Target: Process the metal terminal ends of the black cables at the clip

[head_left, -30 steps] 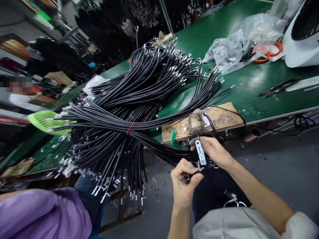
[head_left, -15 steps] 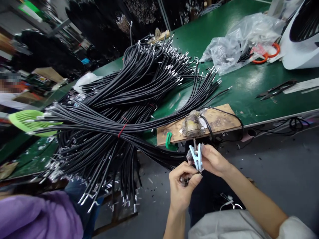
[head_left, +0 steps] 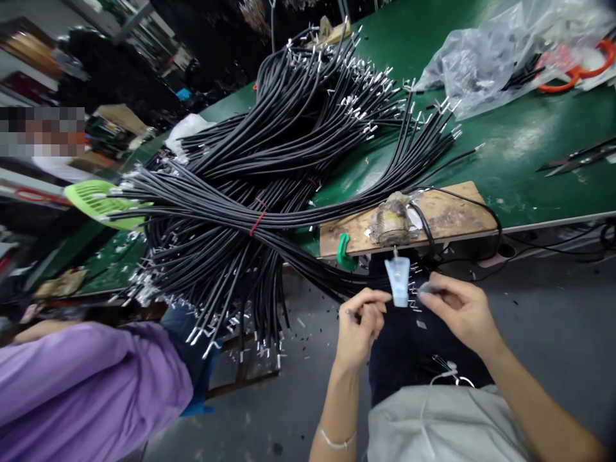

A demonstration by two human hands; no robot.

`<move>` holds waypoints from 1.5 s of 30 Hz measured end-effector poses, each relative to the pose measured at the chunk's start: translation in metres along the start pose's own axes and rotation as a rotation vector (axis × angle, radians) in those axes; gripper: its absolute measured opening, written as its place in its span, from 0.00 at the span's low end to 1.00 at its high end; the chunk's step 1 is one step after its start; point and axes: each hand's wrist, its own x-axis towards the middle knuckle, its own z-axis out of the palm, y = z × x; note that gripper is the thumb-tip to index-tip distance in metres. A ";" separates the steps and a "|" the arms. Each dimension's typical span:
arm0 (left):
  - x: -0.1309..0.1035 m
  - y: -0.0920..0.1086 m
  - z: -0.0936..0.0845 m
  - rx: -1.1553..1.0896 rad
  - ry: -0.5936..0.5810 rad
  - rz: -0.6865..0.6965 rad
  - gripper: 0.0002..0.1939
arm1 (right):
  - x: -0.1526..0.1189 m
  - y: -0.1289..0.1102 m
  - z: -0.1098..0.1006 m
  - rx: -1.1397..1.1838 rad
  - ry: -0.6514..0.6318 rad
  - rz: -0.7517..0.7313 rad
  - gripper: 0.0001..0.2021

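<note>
A light-blue plastic clip [head_left: 398, 283], shaped like a clothespin and blurred, hangs at the metal shaft of a tape-wrapped, motor-like lump [head_left: 392, 221]. To its left is my left hand [head_left: 360, 324], its fingers curled, a small dark bit showing among them. On the clip's other side, my right hand [head_left: 459, 309] pinches a small greyish piece that I cannot name. Neither hand grips the clip. Black cables [head_left: 308, 253] with bare silvery ends run behind the clip, and several such ends show between it and my right hand.
The lump sits on a wooden board [head_left: 452, 208] at the edge of a green table [head_left: 520, 154]. A green clamp [head_left: 344, 253] is at the board. Orange-handled scissors [head_left: 563, 80], a plastic bag [head_left: 476, 70] and dark snips [head_left: 577, 157] lie right. A person's purple sleeve [head_left: 96, 391] is left.
My hands have drawn apart, the right one moving away rightward from the clip. The clip has turned from its open-legged side view. The whole view has shifted.
</note>
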 end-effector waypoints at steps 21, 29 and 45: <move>-0.022 0.001 0.023 0.519 0.156 0.037 0.12 | -0.012 -0.009 0.059 0.670 0.053 0.253 0.11; -0.022 0.010 0.013 0.482 0.000 -0.048 0.20 | -0.009 -0.006 0.034 0.562 -0.172 0.172 0.10; -0.019 0.012 0.027 0.250 0.189 -0.142 0.21 | -0.018 -0.016 0.046 -0.101 0.174 -0.446 0.07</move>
